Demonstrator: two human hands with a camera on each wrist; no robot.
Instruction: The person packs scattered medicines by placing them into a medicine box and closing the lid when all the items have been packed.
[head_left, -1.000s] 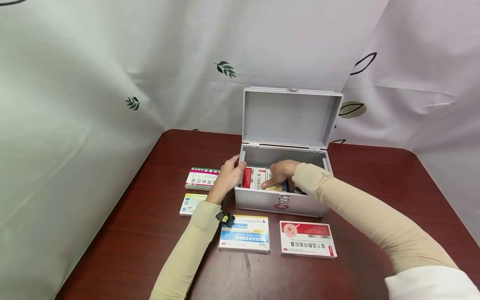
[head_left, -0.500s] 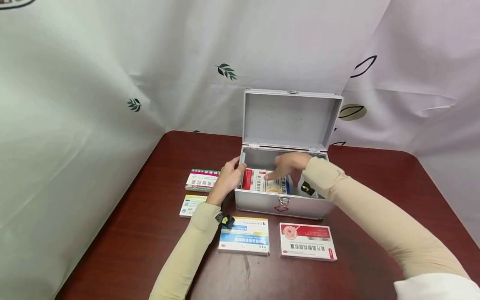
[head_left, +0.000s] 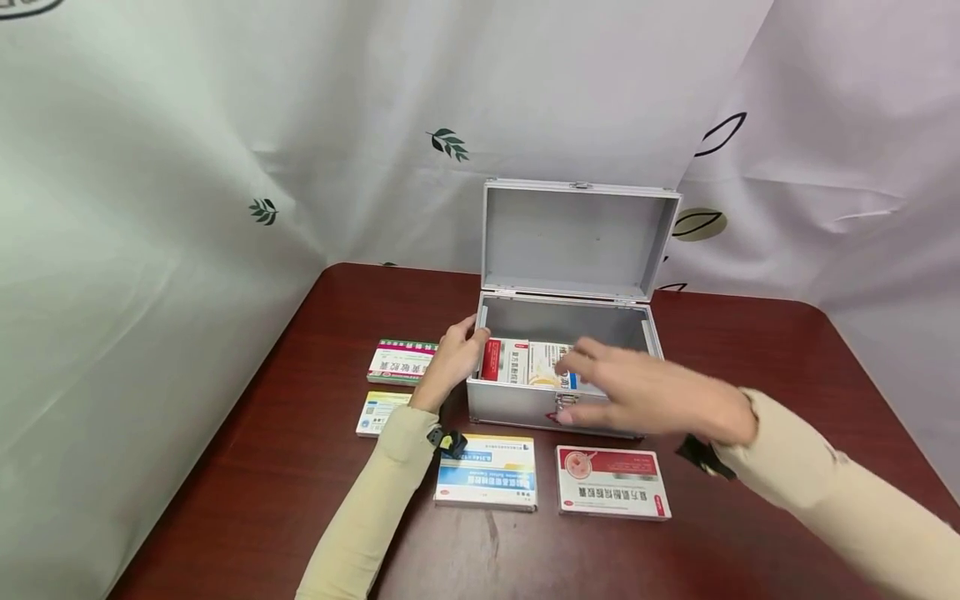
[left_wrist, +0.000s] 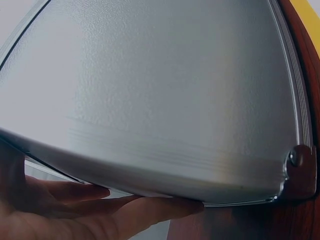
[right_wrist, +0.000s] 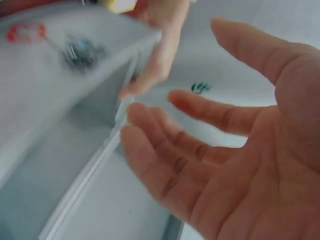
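Note:
A silver metal case stands on the table with its lid raised. My left hand holds the case's left wall at the rim; in the left wrist view its fingers lie along the metal side. Inside the case, a red and white medicine box stands at the left, with a white and yellow medicine box beside it. My right hand, blurred, is in front of the case's right half, partly covering it. Its fingers are spread and nothing is in them, as the right wrist view shows.
Two medicine boxes lie before the case: a blue and white box and a red and white box. Left of it lie a pink and green box and a yellow and white box, partly behind my left forearm. A curtain hangs behind.
My right hand has come up out of the case and moved right and toward me, uncovering the boxes inside. The left hand has stayed on the case's left wall.

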